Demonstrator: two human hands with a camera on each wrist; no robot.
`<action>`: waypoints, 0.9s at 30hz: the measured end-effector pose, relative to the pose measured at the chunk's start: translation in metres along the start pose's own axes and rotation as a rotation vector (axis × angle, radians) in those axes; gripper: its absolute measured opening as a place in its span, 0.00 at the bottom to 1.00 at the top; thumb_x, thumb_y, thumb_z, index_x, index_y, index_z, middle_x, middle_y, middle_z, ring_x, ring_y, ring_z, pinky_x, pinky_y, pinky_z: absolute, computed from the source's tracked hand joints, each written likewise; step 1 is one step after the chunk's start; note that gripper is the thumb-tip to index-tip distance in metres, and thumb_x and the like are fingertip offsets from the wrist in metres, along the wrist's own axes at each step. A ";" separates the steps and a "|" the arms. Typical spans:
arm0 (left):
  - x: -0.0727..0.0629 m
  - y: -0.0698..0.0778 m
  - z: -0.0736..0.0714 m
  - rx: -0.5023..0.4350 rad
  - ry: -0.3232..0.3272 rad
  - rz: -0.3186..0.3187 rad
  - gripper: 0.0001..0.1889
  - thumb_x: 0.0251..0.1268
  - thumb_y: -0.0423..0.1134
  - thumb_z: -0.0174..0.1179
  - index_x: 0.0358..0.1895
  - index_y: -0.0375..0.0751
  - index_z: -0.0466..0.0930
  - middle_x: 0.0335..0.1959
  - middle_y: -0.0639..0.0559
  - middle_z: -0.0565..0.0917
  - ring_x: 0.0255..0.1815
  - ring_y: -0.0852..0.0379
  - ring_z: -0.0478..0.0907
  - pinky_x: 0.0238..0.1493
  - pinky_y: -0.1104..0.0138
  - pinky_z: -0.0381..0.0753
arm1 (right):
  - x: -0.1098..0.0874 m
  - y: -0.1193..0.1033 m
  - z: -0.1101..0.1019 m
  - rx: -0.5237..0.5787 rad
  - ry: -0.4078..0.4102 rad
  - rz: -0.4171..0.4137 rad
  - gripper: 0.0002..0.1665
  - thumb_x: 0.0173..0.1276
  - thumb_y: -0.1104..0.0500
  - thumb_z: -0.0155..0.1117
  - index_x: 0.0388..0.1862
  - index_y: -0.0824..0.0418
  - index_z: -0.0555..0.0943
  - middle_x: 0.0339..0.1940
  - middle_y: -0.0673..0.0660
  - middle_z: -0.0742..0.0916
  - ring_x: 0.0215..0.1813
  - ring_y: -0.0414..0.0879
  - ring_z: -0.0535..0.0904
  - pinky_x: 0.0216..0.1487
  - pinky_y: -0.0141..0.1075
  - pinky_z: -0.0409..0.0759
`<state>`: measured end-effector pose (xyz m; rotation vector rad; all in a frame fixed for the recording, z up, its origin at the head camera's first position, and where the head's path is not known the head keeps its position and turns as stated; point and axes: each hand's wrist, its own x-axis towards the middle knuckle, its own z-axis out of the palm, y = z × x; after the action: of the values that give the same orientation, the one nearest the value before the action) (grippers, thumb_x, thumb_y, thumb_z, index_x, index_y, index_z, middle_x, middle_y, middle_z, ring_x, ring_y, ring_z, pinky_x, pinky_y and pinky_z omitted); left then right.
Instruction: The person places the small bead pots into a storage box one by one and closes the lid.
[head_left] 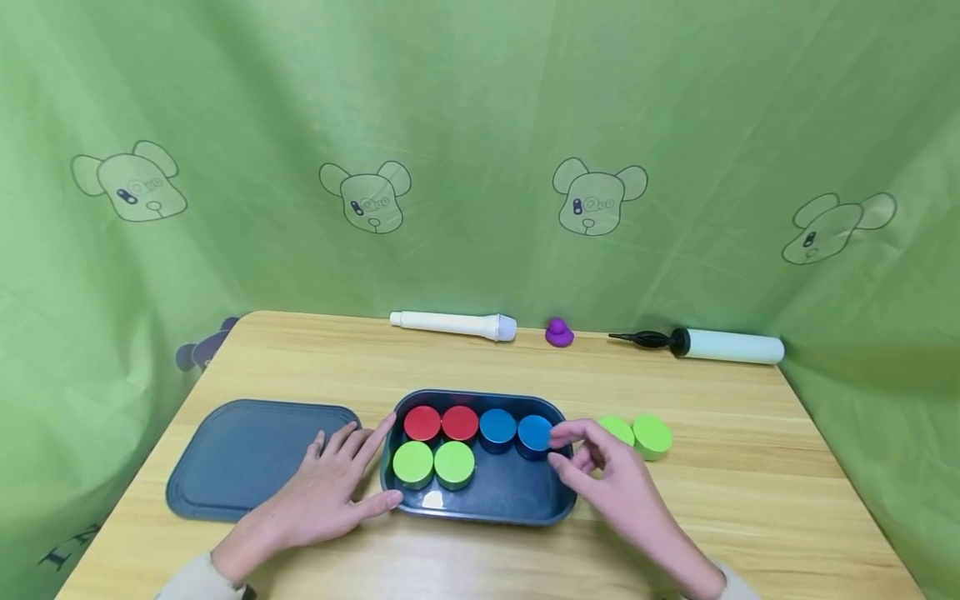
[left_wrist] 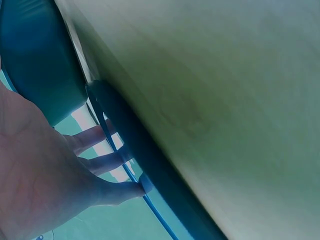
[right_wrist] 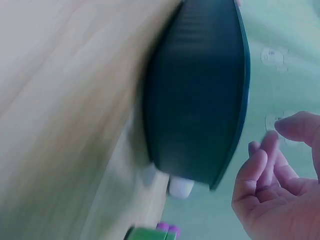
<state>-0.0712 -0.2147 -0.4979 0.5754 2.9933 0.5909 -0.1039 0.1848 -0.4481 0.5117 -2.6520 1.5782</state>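
A dark tray [head_left: 517, 493] holds two red discs [head_left: 422, 423], two blue discs [head_left: 497, 427] and two green discs [head_left: 413, 463]. At its left end, my left hand [head_left: 330, 483] rests with thumb and index finger against the rim, and the other fingers spread over a flat dark lid [head_left: 232, 458]. My right hand [head_left: 603, 467] hovers over the tray's right end, fingertips close beside the right-hand blue disc. In the right wrist view a gap shows between thumb and index finger [right_wrist: 252, 170], with nothing held. Just beyond that hand, two more green discs [head_left: 652, 437] stand on the table, one partly hidden.
Along the back edge of the wooden table [head_left: 757, 467] lie a white microphone [head_left: 450, 324], a small purple duck [head_left: 558, 332] and a white hand pump [head_left: 731, 346] with a black nozzle. Green curtains [head_left: 480, 108] hang behind and at both sides.
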 end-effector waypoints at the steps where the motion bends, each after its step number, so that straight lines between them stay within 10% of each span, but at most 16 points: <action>1: 0.000 0.000 0.000 0.000 0.001 0.000 0.51 0.77 0.72 0.56 0.92 0.63 0.42 0.78 0.40 0.72 0.81 0.30 0.63 0.71 0.20 0.54 | -0.001 0.002 -0.004 -0.011 0.019 -0.008 0.15 0.73 0.61 0.78 0.56 0.57 0.87 0.45 0.50 0.91 0.33 0.44 0.83 0.33 0.34 0.82; 12: 0.000 -0.001 0.002 -0.005 -0.003 -0.002 0.51 0.77 0.73 0.55 0.92 0.64 0.41 0.79 0.40 0.72 0.82 0.28 0.61 0.71 0.20 0.53 | -0.011 0.031 -0.044 -0.125 0.177 0.094 0.23 0.73 0.63 0.78 0.65 0.57 0.83 0.31 0.54 0.83 0.31 0.44 0.77 0.30 0.32 0.77; 27: 0.001 -0.001 0.001 0.003 -0.005 0.002 0.51 0.77 0.72 0.55 0.92 0.63 0.41 0.79 0.38 0.72 0.82 0.28 0.60 0.72 0.20 0.52 | -0.019 0.082 -0.090 -0.289 0.170 0.196 0.39 0.75 0.56 0.77 0.80 0.63 0.73 0.44 0.61 0.82 0.33 0.42 0.78 0.29 0.34 0.79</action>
<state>-0.0723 -0.2152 -0.4989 0.5786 2.9899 0.5849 -0.1234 0.3033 -0.4770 0.1054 -2.7963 1.1791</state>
